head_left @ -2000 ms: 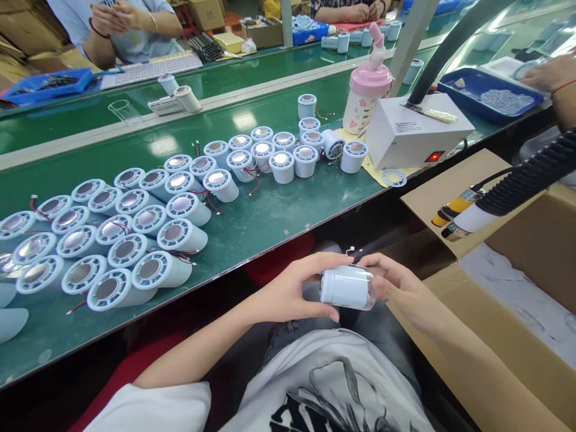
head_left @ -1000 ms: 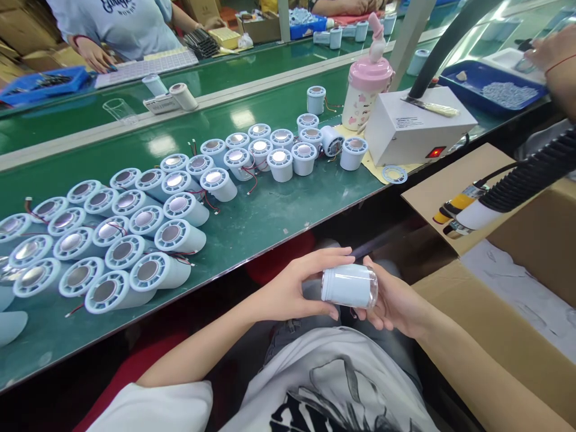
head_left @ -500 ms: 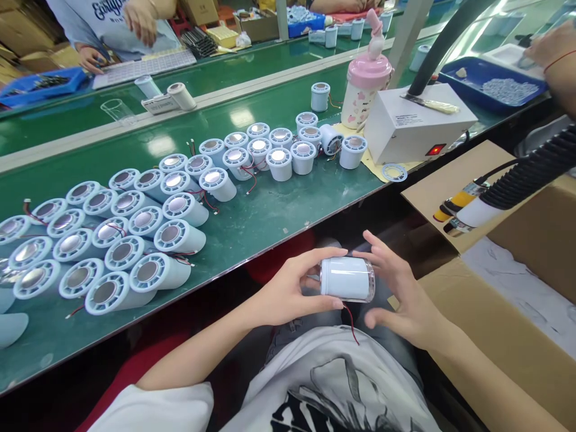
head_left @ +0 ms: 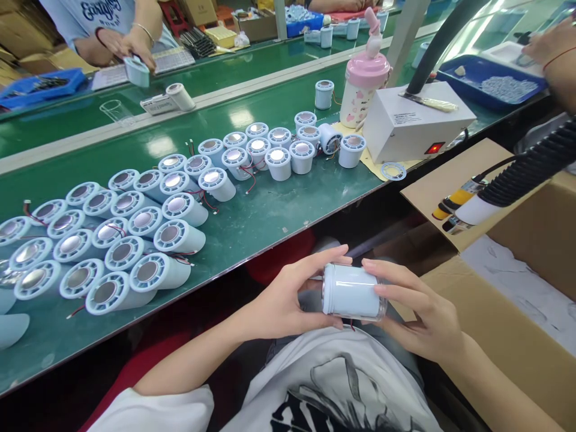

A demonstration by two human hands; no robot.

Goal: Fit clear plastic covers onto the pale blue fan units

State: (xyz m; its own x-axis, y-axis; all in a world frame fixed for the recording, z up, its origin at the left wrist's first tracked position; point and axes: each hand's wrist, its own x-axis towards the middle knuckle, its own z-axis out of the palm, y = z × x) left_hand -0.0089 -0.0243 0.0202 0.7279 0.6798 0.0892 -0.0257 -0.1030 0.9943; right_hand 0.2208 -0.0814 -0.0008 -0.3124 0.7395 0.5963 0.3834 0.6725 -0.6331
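Above my lap, a light-blue cylindrical housing (head_left: 351, 291) lies sideways, a clear plastic cup around its right end. My left hand (head_left: 294, 294) grips its left end between thumb and fingers. My right hand (head_left: 416, 303) has its fingers curled round the clear right end. A short red wire hangs below the housing. On the green bench ahead stand many similar blue housings (head_left: 180, 207), with round silver discs in their tops and thin red and black wires.
A white box with a lit red switch (head_left: 416, 126) and a pink-lidded bottle (head_left: 364, 84) stand at the right. A blue ring (head_left: 393, 171) lies at the bench edge. Open cardboard (head_left: 472, 300) and a black hose (head_left: 531, 168) are at my right. Across the bench, a co-worker's hands (head_left: 135, 48) hold a blue housing.
My right hand has closed from spread fingers onto the housing's clear end. The housing has shifted slightly right and down. The co-worker opposite has picked up a blue housing.
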